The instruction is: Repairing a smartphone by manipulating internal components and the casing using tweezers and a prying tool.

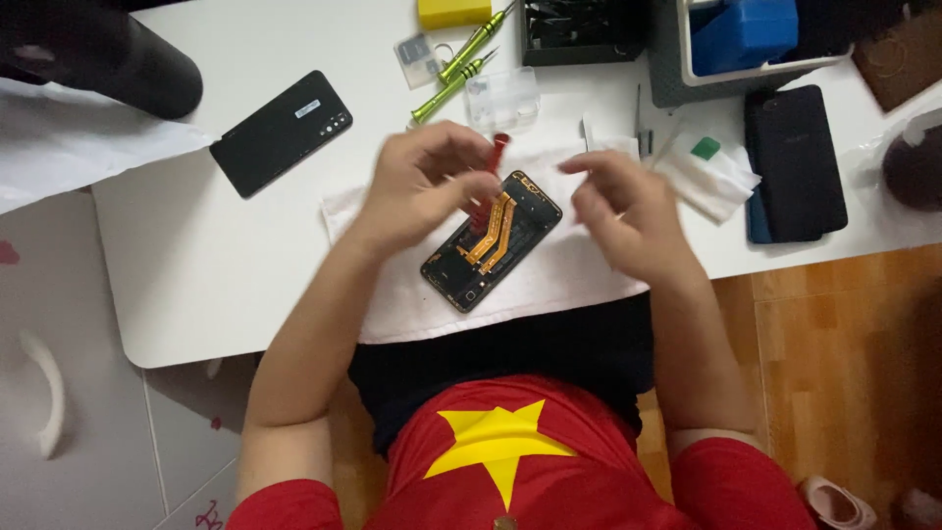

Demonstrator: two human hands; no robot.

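Observation:
An opened black phone [461,267] with orange flex cables lies tilted on a white cloth [412,294] at the table's near edge. My left hand [422,182] is shut on a red-handled screwdriver [498,149], whose shaft points down at the phone's upper part. My right hand [623,211] hovers just right of the phone with its fingers curled. It is blurred, and I cannot make out anything in it.
On the white table [196,275]: a black phone back cover [283,132] at the left, green screwdrivers [456,74], a clear plastic box [502,98], a yellow box [453,12], a black bit tray [579,29], a dark phone [795,162], a white packet [706,172], a black cylinder [108,64].

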